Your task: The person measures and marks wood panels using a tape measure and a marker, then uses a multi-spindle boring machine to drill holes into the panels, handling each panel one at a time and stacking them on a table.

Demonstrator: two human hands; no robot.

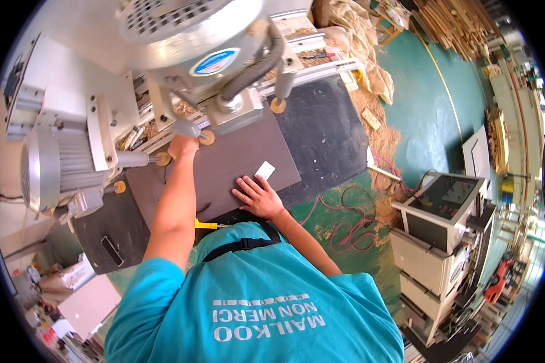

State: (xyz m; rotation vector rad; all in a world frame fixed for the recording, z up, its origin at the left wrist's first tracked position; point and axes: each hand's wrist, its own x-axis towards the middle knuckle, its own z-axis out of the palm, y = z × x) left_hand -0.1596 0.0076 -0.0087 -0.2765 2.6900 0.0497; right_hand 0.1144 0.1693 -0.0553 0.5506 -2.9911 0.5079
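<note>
A large brown panel (242, 148) lies on the black work surface (321, 133) beneath a machine (181, 42). My right hand (257, 196) rests flat on the panel near its front edge, fingers spread. Just beyond those fingers is a small white plate (264, 170) with dark spots. My left hand (183, 147) reaches forward to the machine, closed below a grey rounded part (186, 128) and beside a round tan pad (207, 137). Its fingers are mostly hidden, so what they hold cannot be made out. A yellow-handled tool (206, 224) lies by the panel's front edge, close to my waist.
A ribbed motor (60, 160) stands at left, and a phone (111, 250) lies on the black surface. Wood chips (378, 139) and a red hose (351, 233) cover floor at right. Beyond are a control cabinet (442, 212) and stacked timber (460, 24).
</note>
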